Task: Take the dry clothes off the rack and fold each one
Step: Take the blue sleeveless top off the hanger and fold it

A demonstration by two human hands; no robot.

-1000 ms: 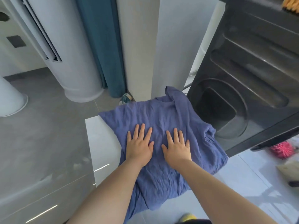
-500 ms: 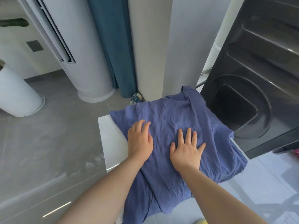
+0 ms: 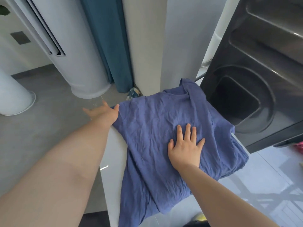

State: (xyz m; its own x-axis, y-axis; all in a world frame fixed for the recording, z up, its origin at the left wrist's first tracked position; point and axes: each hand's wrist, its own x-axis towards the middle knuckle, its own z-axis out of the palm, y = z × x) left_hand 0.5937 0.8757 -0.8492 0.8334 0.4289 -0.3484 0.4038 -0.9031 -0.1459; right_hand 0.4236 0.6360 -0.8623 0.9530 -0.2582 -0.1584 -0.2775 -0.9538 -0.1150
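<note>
Blue shirt (image 3: pixel 155 128) is off the rack, spread at the table (image 3: pixel 262 177) far-left corner, hem over the left edge, no fold made yet. Right hand (image 3: pixel 185 149) presses it, fingers splayed. Left hand (image 3: pixel 101 112) at the shirt's left side, fingers straight.

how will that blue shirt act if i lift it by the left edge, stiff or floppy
Probably floppy: the blue shirt is wrinkled all over and its near end droops over the edge of the white table. It looks thin, so likely light. It may slide on the glossy top unless the right hand pressing flat on it holds it.
</note>
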